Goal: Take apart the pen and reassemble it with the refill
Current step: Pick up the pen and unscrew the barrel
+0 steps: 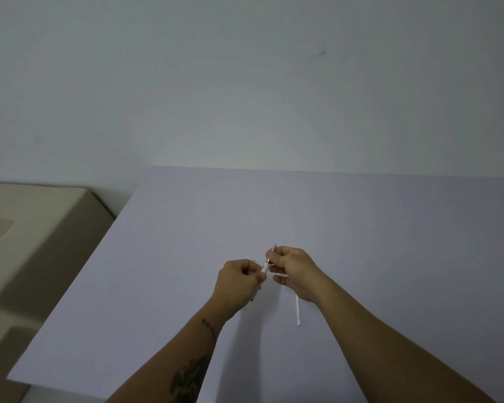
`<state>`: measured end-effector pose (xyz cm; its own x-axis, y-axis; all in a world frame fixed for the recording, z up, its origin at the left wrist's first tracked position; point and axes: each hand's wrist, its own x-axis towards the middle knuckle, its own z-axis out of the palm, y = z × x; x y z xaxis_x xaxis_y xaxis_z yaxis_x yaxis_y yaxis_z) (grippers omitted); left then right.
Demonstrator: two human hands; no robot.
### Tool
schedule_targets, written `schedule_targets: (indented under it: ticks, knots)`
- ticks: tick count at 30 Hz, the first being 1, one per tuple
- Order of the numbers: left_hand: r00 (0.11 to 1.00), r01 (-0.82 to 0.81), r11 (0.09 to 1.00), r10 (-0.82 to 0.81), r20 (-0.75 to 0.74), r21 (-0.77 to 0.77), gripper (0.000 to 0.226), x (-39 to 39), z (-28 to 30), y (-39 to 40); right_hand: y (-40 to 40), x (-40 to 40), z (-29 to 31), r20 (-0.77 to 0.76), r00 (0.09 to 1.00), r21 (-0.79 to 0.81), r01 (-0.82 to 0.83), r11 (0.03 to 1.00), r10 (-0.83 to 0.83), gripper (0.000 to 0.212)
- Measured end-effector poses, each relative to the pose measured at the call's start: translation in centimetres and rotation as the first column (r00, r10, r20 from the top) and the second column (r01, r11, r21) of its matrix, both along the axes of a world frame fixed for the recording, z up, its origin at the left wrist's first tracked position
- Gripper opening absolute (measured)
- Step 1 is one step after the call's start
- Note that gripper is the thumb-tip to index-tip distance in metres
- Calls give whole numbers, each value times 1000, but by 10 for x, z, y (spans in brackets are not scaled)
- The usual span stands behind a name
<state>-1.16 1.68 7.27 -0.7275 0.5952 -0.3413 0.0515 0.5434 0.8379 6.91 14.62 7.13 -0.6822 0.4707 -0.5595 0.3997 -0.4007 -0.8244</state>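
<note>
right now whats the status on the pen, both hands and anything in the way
Left hand shut on pen barrel. Right hand pinching the tip end, thin white refill hanging beneath it. Table clear around them.

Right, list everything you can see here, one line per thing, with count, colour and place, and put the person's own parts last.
Pen body: one, white, held above the table in the left hand, its lower end showing below that hand.
Pen tip section: one, silver-grey and pointed, pinched in the right hand at the top of the pen body.
Refill: one, thin white tube, sticking out below the right hand over the table.
Table: one, pale lilac-grey, filling the lower frame.
Wall: one, pale grey-white, behind the table.
Beige furniture: one, left of the table; what it is cannot be told.
Left hand: one, closed on the pen body.
Right hand: one, closed on the tip section.
</note>
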Motion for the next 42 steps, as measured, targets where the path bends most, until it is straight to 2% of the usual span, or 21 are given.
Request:
schedule_targets:
  ticks: [3, 7, 16, 20, 26, 29, 35, 42]
  knots:
    - [1000, -5, 1000, 5, 2, -7, 8, 0, -1, 1, 1, 1, 2, -6, 1000, -17, -8, 1000, 7, 21]
    - [1000, -12, 1000, 12, 7, -6, 9, 0, -2, 1, 2, 2, 2, -21, 1000, -73, -8, 997, 6, 14]
    - [1000, -11, 1000, 11, 21, -2, 10, 1, -3, 2, 3, 2, 3, -19, 1000, -26, 17, 1000, -18, 25]
    - [1000, -11, 1000, 11, 15, -3, 10, 0, -3, 3, 3, 2, 1, -33, 999, -81, -4, 997, 2, 15]
    - [1000, -11, 1000, 11, 6, -12, 11, 0, -5, 2, 2, 1, -2, 4, 1000, -13, -1, 1000, 1, 16]
    - [1000, -6, 1000, 6, -2, -22, 11, 1, -6, 1, 2, 1, 0, 3, 1000, -14, -15, 1000, 15, 22]
    - [1000, -10, 1000, 10, -3, -22, 9, -1, -5, 0, 2, 1, -4, 3, 1000, -33, -1, 999, 1, 14]
    - [1000, -10, 999, 10, 1, -48, 9, -2, -9, -1, 0, 0, -3, 10, 1000, -9, -2, 1000, 2, 18]
